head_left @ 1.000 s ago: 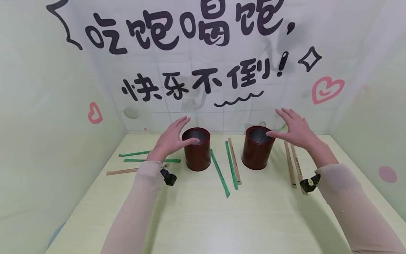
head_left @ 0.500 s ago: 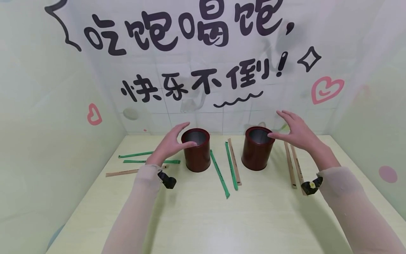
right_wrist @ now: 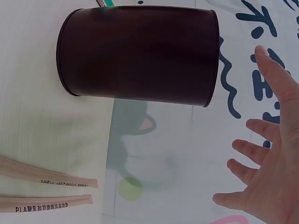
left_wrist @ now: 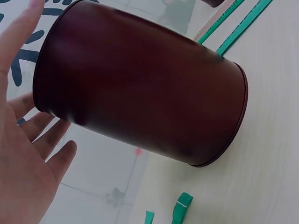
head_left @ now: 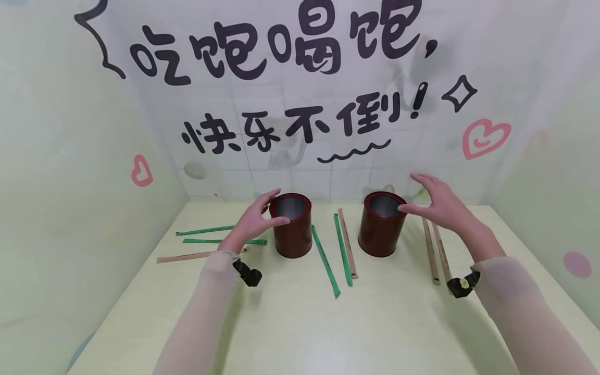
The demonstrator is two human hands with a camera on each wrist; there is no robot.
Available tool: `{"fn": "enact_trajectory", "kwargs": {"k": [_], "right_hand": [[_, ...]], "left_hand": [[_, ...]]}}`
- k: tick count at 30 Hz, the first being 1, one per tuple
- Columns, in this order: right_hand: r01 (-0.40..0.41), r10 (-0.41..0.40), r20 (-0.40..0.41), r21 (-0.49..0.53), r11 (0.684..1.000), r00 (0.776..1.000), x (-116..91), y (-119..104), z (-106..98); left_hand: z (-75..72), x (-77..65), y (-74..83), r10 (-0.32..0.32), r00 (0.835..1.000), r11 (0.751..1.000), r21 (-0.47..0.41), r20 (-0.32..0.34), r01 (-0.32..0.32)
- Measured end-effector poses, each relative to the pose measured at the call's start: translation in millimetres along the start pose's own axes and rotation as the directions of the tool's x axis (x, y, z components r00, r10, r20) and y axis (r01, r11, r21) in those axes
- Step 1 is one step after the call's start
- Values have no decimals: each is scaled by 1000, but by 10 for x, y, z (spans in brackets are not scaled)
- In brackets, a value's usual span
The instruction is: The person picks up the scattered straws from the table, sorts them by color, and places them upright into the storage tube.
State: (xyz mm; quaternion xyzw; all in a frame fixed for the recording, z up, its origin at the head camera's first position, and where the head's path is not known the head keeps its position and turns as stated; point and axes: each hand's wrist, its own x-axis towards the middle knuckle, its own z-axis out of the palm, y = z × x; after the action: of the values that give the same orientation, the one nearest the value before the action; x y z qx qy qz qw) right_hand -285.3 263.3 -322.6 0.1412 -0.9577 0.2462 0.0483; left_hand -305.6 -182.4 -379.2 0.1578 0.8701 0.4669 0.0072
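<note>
Two dark red open-topped tins stand upright on the table. My left hand (head_left: 252,224) is at the left tin (head_left: 293,238), its thumb in front of the rim and its fingers reaching along the far left side. In the left wrist view the fingertips sit right at the rim of that tin (left_wrist: 140,84), with the hand (left_wrist: 25,163) spread. My right hand (head_left: 444,209) hovers beside the right tin (head_left: 380,235), thumb near its rim in the head view. The right wrist view shows this hand (right_wrist: 268,172) apart from the tin (right_wrist: 140,56), fingers spread.
Between the tins lie green wrapped straws (head_left: 325,262) and a brown one (head_left: 348,244). Green straws (head_left: 204,230) and a brown straw (head_left: 183,257) lie at left, brown straws (head_left: 430,252) at right. A printed backdrop (head_left: 300,177) rises behind the table (head_left: 304,333).
Both hands have come down a little toward the tin rims, the left closer to its tin. The tins and straws have stayed put; the head view has shifted slightly.
</note>
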Motion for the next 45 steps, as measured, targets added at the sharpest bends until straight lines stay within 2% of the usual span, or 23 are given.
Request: {"fn": "enact_trajectory", "kwargs": {"k": [3,15,21,25,35,38,45], "right_hand": [[-13,13,7,7,1000,1000,-22,9,13],[-16,16,-20,37,999,1000,-51,57,-29],[-33,35,-27,59,998,999,-88,87,-11],[-46,48,-16,78,996,999,-150,131,42],[-71,73,-14,109,992,997,-285,297,122],[-90,92,-12,126,988,996,-315,351,126],[-129,133,-13,163,978,991,-383,475,77]], "left_hand": [[26,-5,-36,-7,1000,999,-43,2,7],[36,54,-102,48,999,986,-158,8,-46],[47,63,-107,35,999,983,-181,0,-34],[63,12,-128,10,1000,981,-195,3,-9],[104,-118,-163,-3,1000,976,-218,0,3],[111,-99,-213,-5,1000,976,-217,-4,4],[110,-14,-175,14,1000,978,-208,-5,-15]]}}
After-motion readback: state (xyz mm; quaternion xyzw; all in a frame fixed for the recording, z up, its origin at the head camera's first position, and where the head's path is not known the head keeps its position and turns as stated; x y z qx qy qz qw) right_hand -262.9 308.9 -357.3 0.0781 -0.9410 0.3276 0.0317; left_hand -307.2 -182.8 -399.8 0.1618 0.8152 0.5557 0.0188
